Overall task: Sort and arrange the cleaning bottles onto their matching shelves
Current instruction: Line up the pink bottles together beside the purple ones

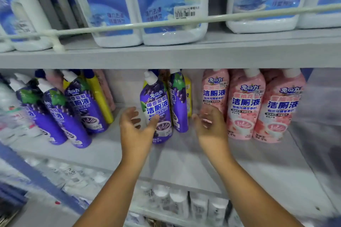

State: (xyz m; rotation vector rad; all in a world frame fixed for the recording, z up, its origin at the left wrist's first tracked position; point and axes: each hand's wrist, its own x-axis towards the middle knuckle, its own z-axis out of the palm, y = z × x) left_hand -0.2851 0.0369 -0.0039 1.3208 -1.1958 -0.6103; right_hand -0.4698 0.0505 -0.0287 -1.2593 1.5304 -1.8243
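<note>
While we reach into the middle shelf [184, 155], our left hand [135, 129] is spread with loosely bent fingers, its thumb touching the front of a purple bottle [157, 110] without gripping it. Our right hand [210, 127] hangs open just right of that, fingers relaxed, holding nothing, close in front of the nearest pink bottle [215, 90]. A second purple bottle [178, 101] stands just behind the first, with a yellow one [188, 96] beside it. Two more pink bottles [245, 105] stand to the right. Farther left, a leaning group of purple bottles [59, 114] shares the shelf with a yellow bottle [97, 96]. Above, on the upper shelf [166, 57], big white jugs [171, 5] with blue labels sit behind a white rail [184, 21]. Below, white bottles [184, 202] look blurred.
</note>
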